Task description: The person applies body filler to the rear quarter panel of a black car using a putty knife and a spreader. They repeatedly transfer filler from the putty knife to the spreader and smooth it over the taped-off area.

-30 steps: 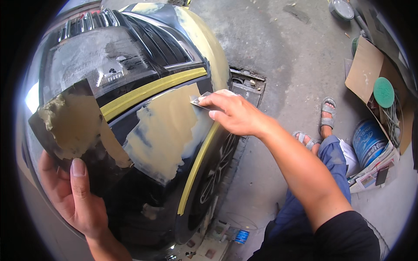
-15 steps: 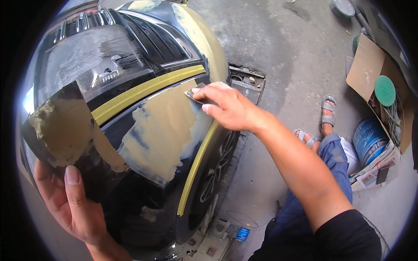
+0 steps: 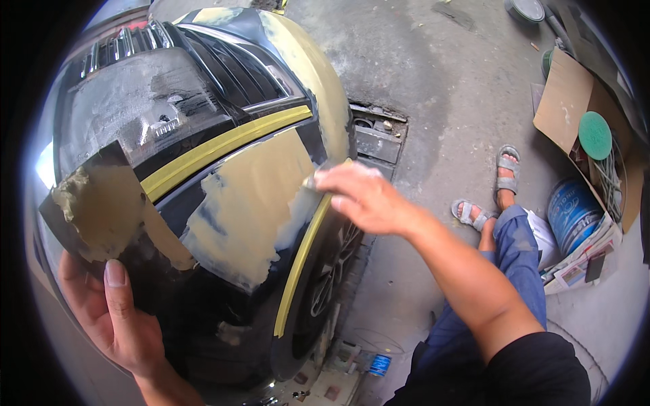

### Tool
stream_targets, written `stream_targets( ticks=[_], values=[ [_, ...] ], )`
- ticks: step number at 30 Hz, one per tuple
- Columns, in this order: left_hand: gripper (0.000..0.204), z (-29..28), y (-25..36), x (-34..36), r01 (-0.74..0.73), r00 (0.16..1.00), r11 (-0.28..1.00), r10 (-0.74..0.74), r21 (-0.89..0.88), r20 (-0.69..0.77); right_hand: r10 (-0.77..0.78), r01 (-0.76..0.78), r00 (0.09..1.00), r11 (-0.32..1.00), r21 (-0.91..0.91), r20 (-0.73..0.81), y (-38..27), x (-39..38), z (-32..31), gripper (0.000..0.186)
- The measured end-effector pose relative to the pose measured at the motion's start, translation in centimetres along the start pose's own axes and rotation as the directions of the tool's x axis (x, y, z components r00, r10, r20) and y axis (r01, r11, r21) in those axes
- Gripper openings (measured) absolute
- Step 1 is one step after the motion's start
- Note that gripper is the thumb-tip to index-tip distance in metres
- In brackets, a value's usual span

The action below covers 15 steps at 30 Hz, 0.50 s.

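My left hand [image 3: 122,318] grips a thin dark mixing board [image 3: 57,220] from below, thumb on its face. A thick mound of tan body filler [image 3: 108,213] lies on the board. Pinched in my right hand [image 3: 365,203] is a small putty spreader [image 3: 310,183], mostly hidden by the fingers. It is at the right edge of a broad tan filler patch [image 3: 250,196] on the car's dark body panel. Yellow masking tape [image 3: 227,145] runs above the patch, and another yellow strip [image 3: 298,281] follows the wheel arch.
Beyond the patch stand the car's grille [image 3: 125,46] and a filler-streaked panel [image 3: 308,64]. The wheel [image 3: 328,284] sits below the arch. On the right are a cardboard box [image 3: 565,95], a blue bucket [image 3: 575,213] and newspapers [image 3: 586,260]. A small blue can [image 3: 380,365] is on the floor.
My right hand has moved down and slightly right with the spreader, from the patch's upper right to its right edge by the arch tape. Filler now looks smoother at the upper right.
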<state>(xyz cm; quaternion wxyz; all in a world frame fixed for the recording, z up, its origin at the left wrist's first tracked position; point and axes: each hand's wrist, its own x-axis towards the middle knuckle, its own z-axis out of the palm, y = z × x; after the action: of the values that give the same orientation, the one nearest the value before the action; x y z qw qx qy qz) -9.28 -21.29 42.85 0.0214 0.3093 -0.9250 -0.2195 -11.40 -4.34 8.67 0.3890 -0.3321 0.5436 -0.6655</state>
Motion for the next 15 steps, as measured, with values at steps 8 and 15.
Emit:
stream_targets(
  ticks=[8,15],
  values=[
    [0.045,0.2,0.3,0.1,-0.008,1.000,1.000,0.008,0.012,-0.023,-0.016,0.014,0.999,0.998,-0.061,-0.038,1.6,5.6,-1.7,0.037],
    [0.045,0.1,0.4,0.3,-0.002,0.999,0.999,0.004,0.052,-0.038,0.000,0.001,0.999,0.999,0.032,-0.048,1.5,0.7,1.2,0.036]
  ],
)
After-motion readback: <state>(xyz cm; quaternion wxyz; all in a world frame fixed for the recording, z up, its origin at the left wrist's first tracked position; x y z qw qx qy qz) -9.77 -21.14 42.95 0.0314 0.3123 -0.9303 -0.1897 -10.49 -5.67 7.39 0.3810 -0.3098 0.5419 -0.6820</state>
